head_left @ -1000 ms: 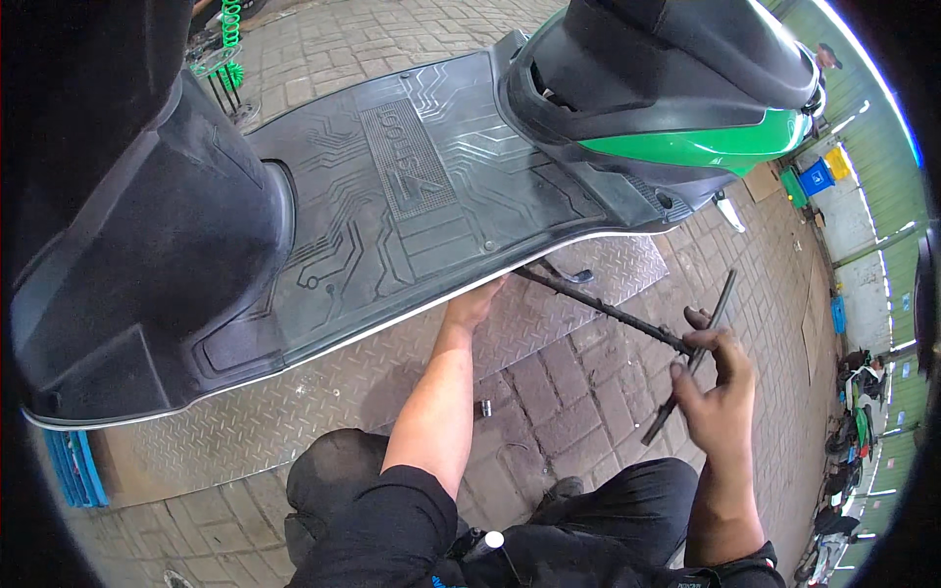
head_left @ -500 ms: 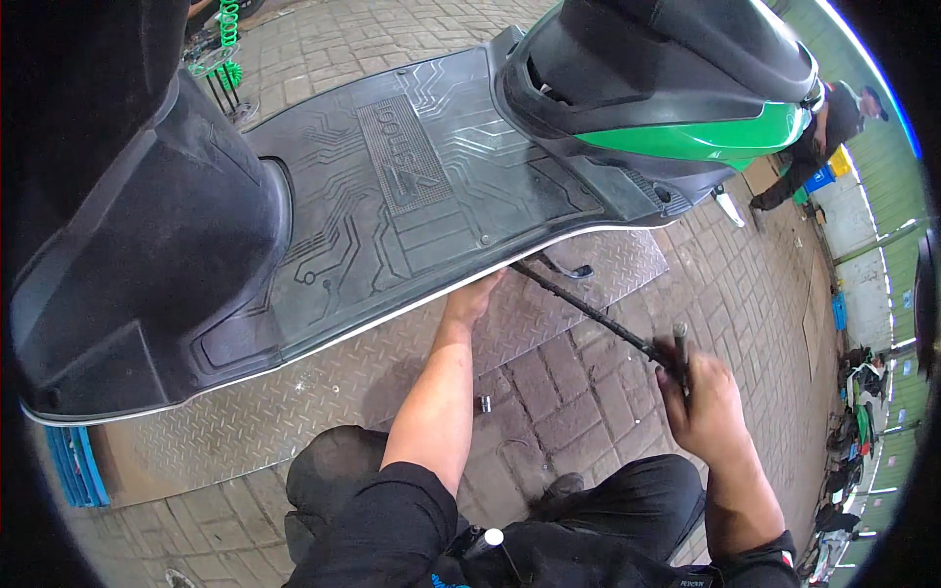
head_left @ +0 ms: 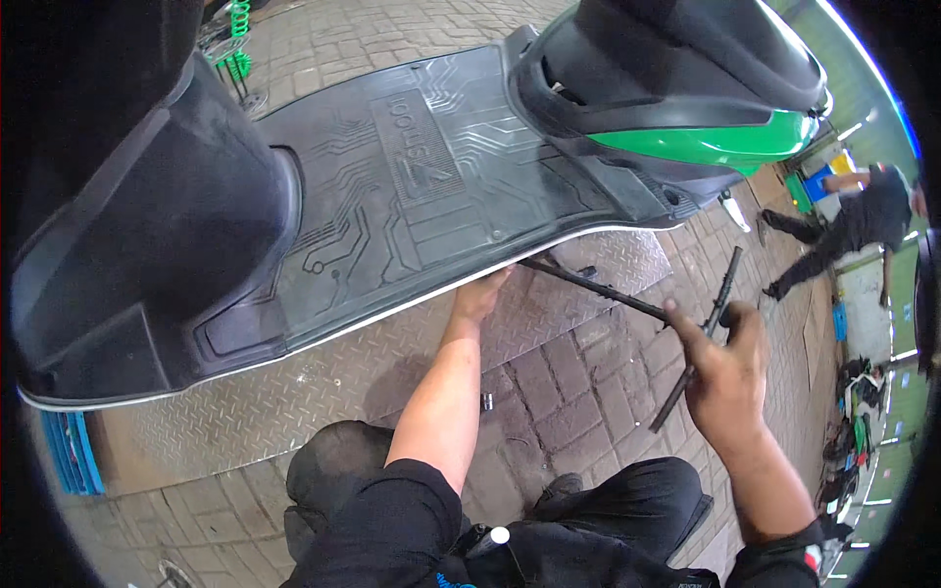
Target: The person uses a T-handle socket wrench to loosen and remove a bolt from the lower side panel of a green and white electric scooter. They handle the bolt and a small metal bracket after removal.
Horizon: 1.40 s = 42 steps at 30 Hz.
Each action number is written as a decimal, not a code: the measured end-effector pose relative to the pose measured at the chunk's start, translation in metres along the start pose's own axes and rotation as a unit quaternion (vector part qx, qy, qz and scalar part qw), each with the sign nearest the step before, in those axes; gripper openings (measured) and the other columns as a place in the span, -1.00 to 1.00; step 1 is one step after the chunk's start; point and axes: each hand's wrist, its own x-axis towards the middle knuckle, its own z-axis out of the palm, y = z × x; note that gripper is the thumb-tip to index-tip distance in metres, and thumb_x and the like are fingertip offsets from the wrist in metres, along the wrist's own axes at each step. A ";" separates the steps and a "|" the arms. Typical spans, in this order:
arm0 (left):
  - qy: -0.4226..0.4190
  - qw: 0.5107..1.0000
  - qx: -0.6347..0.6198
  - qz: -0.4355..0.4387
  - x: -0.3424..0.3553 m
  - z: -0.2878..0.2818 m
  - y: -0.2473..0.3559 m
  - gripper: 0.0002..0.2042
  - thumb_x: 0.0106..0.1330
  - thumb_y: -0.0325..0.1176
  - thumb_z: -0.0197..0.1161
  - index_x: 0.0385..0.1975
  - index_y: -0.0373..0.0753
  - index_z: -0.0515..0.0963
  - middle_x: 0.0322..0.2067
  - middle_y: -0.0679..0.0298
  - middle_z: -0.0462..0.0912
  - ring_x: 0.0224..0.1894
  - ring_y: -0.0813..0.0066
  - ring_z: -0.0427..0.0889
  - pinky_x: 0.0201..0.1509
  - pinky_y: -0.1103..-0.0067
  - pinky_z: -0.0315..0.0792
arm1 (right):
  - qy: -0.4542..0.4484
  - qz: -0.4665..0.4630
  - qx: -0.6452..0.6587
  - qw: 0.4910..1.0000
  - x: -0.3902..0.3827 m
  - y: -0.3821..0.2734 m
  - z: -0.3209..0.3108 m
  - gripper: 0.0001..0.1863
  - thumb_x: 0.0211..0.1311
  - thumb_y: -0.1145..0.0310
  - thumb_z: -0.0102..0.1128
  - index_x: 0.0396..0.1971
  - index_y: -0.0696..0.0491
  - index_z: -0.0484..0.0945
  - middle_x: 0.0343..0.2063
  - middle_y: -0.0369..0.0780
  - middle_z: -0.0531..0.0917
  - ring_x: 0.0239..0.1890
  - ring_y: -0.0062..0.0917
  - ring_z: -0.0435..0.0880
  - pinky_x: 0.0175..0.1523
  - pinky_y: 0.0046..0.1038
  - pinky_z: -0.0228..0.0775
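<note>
A black-and-green scooter with a grey footboard (head_left: 421,235) fills the upper view. Beneath the footboard's near edge, my left hand (head_left: 480,294) reaches up, its fingertips hidden. A long dark T-handle wrench (head_left: 608,292) runs out from under that edge to the right. My right hand (head_left: 727,363) is closed loosely around its crossbar, index finger lifted. A small metal socket (head_left: 487,401) lies on the paving below.
The scooter is over a checker-plate platform (head_left: 235,431), a blue crate (head_left: 71,451) at its left. A co-worker (head_left: 853,225) in dark clothes strides at the right, near coloured bins (head_left: 816,181). Assorted parts (head_left: 853,421) line the right wall. A green coiled hose (head_left: 238,39) hangs behind.
My right hand has shifted on the crossbar, which has turned and swung back to a slanted position. A co-worker has come into view at the right. My left hand stays under the footboard.
</note>
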 end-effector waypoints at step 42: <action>-0.064 0.995 0.078 -0.006 0.005 -0.002 -0.012 -0.49 0.22 -0.09 0.33 0.08 -0.28 0.51 0.12 0.14 0.53 0.16 0.31 0.46 0.26 0.50 0.26 | -0.117 -0.013 -0.102 0.988 0.019 0.000 -0.012 -0.46 0.00 0.44 0.18 0.10 -0.05 0.48 -0.25 -0.06 0.40 -0.19 -0.19 0.46 -0.06 -0.20 0.25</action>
